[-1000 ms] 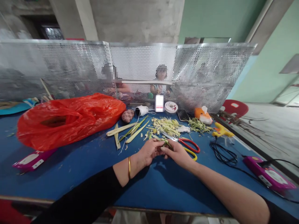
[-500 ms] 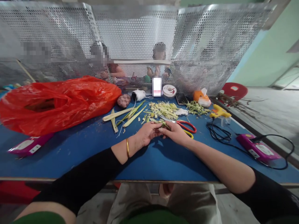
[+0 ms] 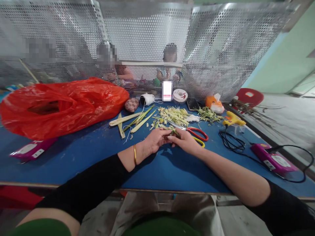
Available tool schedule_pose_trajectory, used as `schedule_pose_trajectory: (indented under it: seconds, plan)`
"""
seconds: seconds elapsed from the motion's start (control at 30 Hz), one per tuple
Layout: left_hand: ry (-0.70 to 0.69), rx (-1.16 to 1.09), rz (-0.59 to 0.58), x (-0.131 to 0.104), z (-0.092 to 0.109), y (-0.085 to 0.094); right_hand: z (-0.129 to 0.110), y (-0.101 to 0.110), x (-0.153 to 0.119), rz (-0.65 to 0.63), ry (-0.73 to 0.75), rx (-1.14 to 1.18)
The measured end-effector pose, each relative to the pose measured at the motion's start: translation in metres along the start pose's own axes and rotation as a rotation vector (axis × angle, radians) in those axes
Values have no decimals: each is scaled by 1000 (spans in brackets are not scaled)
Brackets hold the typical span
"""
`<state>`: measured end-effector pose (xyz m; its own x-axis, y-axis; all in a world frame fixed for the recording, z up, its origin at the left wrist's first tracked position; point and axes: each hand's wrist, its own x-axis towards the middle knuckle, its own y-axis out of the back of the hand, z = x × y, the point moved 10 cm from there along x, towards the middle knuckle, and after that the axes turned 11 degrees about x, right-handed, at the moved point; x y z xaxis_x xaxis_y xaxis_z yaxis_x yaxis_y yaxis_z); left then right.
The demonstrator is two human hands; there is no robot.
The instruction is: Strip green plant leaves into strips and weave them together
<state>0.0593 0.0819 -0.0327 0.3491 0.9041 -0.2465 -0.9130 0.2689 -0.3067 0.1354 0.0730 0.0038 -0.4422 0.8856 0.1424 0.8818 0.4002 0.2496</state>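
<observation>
My left hand (image 3: 155, 140) and my right hand (image 3: 185, 141) meet fingertip to fingertip over the blue table (image 3: 98, 157). Together they pinch a small piece of green leaf strip (image 3: 172, 131), mostly hidden by the fingers. A gold bangle sits on my left wrist. Just beyond my right hand lie red-handled scissors (image 3: 197, 132) and yellow-handled scissors (image 3: 199, 141). A pile of cut leaf scraps (image 3: 173, 115) and several long pale leaf strips (image 3: 133, 120) lie behind the hands.
A big red plastic bag (image 3: 61, 105) fills the left. A yellow glue gun (image 3: 233, 120) with black cord (image 3: 231, 142), purple devices (image 3: 273, 160) (image 3: 31, 149), thread spool (image 3: 147, 99), tape roll (image 3: 180, 95). A perforated metal screen (image 3: 221, 49) backs the table; people sit behind it.
The camera has tipped downward since a second ago, showing my lap and the table's front edge. My hands stay together on the leaf piece, barely moved.
</observation>
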Motion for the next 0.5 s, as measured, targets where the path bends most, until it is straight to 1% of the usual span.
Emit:
schedule_pose_trajectory:
  seconds: [0.27, 0.5]
  plan:
    - [0, 16, 7, 2, -1, 0, -3, 0, 0, 11, -6, 4]
    - [-2, 25, 5, -1, 1, -1, -1, -1, 0, 9, -13, -6]
